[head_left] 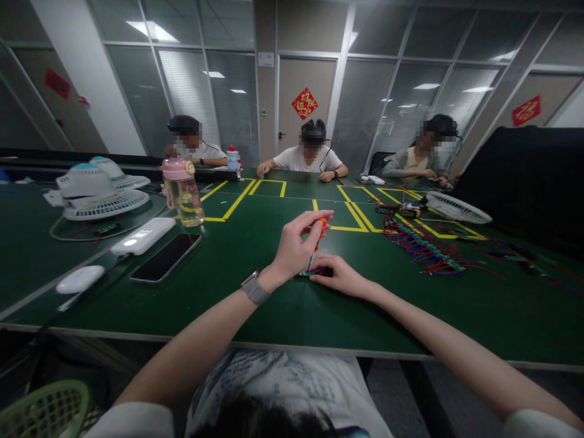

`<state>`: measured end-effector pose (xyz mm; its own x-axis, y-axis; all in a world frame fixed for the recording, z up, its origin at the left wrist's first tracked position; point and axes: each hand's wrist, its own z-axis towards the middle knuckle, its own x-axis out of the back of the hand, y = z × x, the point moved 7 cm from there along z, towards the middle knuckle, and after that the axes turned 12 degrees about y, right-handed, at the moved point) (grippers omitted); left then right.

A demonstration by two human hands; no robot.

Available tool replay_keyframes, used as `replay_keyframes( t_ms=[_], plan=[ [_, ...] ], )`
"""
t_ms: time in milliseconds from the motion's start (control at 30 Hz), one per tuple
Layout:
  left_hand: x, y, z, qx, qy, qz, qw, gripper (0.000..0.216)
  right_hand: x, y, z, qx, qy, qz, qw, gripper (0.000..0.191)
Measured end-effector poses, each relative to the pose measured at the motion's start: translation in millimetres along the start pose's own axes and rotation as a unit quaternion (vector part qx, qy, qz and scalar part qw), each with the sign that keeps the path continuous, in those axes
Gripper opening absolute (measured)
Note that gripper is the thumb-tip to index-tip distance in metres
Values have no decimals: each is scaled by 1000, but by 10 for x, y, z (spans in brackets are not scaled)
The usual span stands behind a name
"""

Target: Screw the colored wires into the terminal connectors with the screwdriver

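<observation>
My left hand (295, 244) is closed around the orange handle of a screwdriver (323, 226), held upright above the table. The tool's thin dark shaft points down at a small green circuit board (304, 274) lying on the green tabletop. With its fingers curled at the board's right side, my right hand (340, 277) grips the board against the table. My fingers hide much of the board, and I cannot make out the exact spot where the tip touches.
Left of my hands are a phone (166, 258), a white power bank (143, 236), a white case (80, 279), a drink bottle (183, 198) and white fans (104, 198). At right lie wired circuit boards (426, 248) and another fan (458, 207). Several people sit across the table.
</observation>
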<state>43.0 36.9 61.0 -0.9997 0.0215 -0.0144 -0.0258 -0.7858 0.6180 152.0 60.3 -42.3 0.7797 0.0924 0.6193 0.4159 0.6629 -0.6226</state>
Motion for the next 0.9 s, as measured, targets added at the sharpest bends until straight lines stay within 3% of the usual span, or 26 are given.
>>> replay_keyframes(
  t_ms=[233, 467, 700, 900],
  plan=[
    [77, 86, 25, -55, 48, 83, 994, 14, 7, -10, -4, 2, 0, -5, 1000, 14],
    [14, -57, 4, 27, 12, -16, 999, 32, 8, -22, 2, 1, -3, -9, 1000, 15],
    [86, 60, 30, -57, 58, 115, 990, 16, 7, -11, 0, 2, 0, -10, 1000, 15],
    [38, 3, 12, -8, 22, 16, 1000, 30, 12, -28, 1, 5, -5, -10, 1000, 15]
  ],
)
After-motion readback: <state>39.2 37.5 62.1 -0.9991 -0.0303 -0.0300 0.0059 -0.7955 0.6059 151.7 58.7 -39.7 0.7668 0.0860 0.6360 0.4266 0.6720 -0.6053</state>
